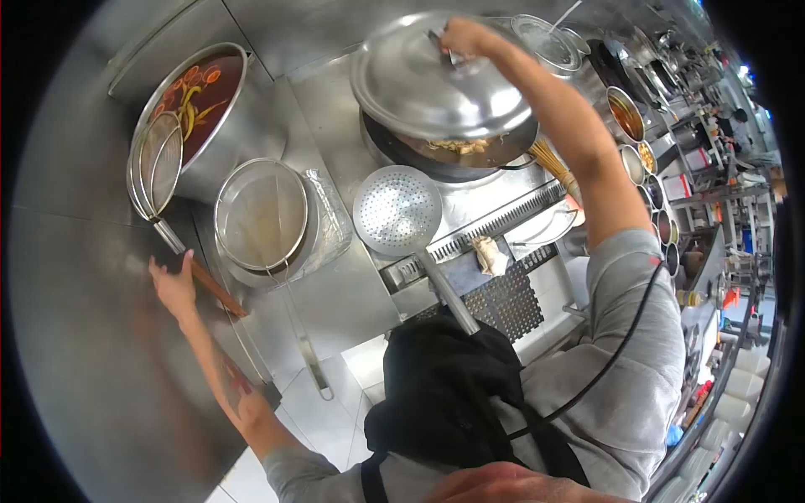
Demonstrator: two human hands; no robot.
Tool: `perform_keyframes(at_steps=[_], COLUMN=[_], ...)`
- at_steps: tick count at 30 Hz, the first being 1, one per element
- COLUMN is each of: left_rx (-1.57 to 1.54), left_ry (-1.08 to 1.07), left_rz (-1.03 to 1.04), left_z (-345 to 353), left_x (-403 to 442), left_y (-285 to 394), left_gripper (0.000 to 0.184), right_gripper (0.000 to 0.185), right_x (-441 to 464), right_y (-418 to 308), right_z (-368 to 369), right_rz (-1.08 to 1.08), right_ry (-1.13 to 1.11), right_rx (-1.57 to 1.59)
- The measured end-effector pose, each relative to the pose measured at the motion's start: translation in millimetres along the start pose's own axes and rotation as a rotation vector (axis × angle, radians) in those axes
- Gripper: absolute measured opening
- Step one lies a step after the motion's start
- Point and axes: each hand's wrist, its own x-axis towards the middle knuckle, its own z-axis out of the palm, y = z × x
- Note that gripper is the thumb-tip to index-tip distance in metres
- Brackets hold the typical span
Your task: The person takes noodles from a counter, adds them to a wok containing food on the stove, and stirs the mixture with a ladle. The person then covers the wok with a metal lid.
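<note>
At the top centre, my right hand is closed on the handle of a large domed metal lid. The lid is over a dark wok, and cooked food shows below its near edge. My left hand is open, its fingers apart, beside the wooden handle of a wire mesh strainer. Whether it touches the handle I cannot tell. That strainer leans against a tall metal pot of dark red liquid with chilli peppers and orange-red slices floating in it.
A second mesh strainer rests over a round container, its handle towards me. Closer to the wok lies a perforated skimmer. A bamboo brush and crumpled cloth are right of it. Several sauce containers line the right side.
</note>
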Motion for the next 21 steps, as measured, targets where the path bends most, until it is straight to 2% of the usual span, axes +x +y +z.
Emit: perform_keyframes(at_steps=[1, 2, 3, 4, 5, 7, 8, 10, 12, 13, 16, 17, 19, 20, 21], left_rx=[0.007, -0.011, 0.007, 0.007, -0.006, 0.029, 0.026, 0.049, 0.044, 0.061, 0.045, 0.015, -0.054, -0.115, -0.269], left_ry=[0.075, 0.148, 0.14, 0.189, 0.215, 0.22, 0.196, 0.242, 0.254, 0.232, 0.181, 0.152, 0.114, 0.077, -0.004], left_rz=[-0.021, 0.092, 0.053, 0.046, 0.05, -0.046, -0.107, -0.061, 0.01, -0.063, -0.174, -0.226, -0.185, -0.149, -0.14], left_z=[-26, -39, -64, -82, -94, -123, -132, -145, -152, -154, -146, -140, -121, -107, -86], left_x=[-12, -26, -46, -63, -82, -113, -126, -149, -173, -182, -196, -202, -214, -220, -228], left_y=[15, 11, 24, 30, 32, 40, 45, 40, 39, 41, 57, 63, 84, 96, 105], left_gripper=[0.091, 0.09, 0.085, 0.083, 0.08, 0.078, 0.077, 0.076, 0.076, 0.076, 0.075, 0.075, 0.074, 0.073, 0.072], right_gripper=[0.038, 0.039, 0.038, 0.029, 0.029, 0.036, 0.036, 0.031, 0.029, 0.029, 0.041, 0.041, 0.044, 0.044, 0.046], right_x=[-6, -5, -4, 7, 2, 5, 12, 29, 6, -4, -10, -17, -33, -34, -32], right_y=[21, 44, 66, 93, 94, 103, 117, 150, 128, 126, 106, 99, 93, 100, 112], right_z=[20, 35, 58, 80, 78, 85, 95, 116, 117, 111, 90, 82, 61, 62, 69], right_rz=[-0.012, -0.041, -0.048, -0.161, -0.048, 0.117, 0.103, -0.495, 0.037, 0.072, 0.188, 0.198, 0.108, 0.125, 0.052], right_ry=[0.033, -0.03, 0.061, 0.13, 0.016, -0.078, -0.09, -0.001, 0.1, 0.103, -0.202, -0.198, -0.084, -0.075, 0.124], right_rx=[0.005, -0.109, -0.003, 0.063, 0.064, 0.053, 0.06, -0.486, 0.016, 0.009, 0.258, 0.261, 0.047, 0.048, 0.023])
